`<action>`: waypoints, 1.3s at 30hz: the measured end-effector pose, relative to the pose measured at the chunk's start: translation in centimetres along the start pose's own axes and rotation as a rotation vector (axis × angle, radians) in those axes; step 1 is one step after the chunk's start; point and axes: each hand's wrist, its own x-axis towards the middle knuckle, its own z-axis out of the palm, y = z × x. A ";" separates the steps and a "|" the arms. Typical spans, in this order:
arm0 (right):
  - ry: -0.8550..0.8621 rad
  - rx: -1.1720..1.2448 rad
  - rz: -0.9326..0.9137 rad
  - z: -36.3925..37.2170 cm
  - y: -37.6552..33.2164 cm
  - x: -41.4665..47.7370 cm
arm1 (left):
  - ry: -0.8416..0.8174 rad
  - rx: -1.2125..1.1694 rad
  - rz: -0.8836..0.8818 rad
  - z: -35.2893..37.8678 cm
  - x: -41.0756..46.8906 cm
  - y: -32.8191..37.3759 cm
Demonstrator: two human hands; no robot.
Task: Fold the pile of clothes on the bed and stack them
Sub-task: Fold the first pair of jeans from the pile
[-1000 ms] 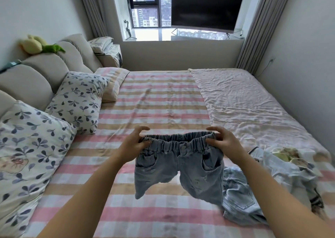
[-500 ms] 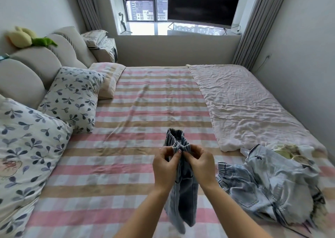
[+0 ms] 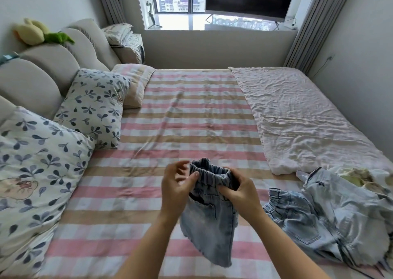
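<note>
Two bare hands hold a small pair of light-blue denim shorts point(image 3: 212, 225), folded lengthwise, over the pink-and-beige striped bed point(image 3: 191, 119). The left hand point(image 3: 176, 185) pinches the elastic waistband, and the right hand point(image 3: 240, 191) has its fingers clenched round it. A rumpled pile of pale denim clothes point(image 3: 329, 210) lies on the bed nearby to the right.

One camera only — it rides on my head, at the long side of the bed point(image 3: 191, 119), whose headboard point(image 3: 32, 83) is at its left end. It faces forward and down across the bed, close over its near edge, wide enough to reach the window point(image 3: 180, 0) beyond its far side.
</note>
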 end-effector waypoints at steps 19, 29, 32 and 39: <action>-0.049 -0.362 -0.080 -3.6 0.6 15.3 | -0.258 0.288 0.030 4.3 14.6 -1.1; -0.005 -0.410 -0.122 -3.8 7.4 17.6 | -0.193 0.297 0.019 6.1 15.9 -8.0; -0.059 -0.421 -0.024 -2.6 13.6 15.8 | -0.196 0.314 -0.102 6.6 13.3 -14.3; -0.109 -0.328 0.267 0.1 29.0 6.4 | -0.259 0.314 -0.373 7.5 3.7 -28.6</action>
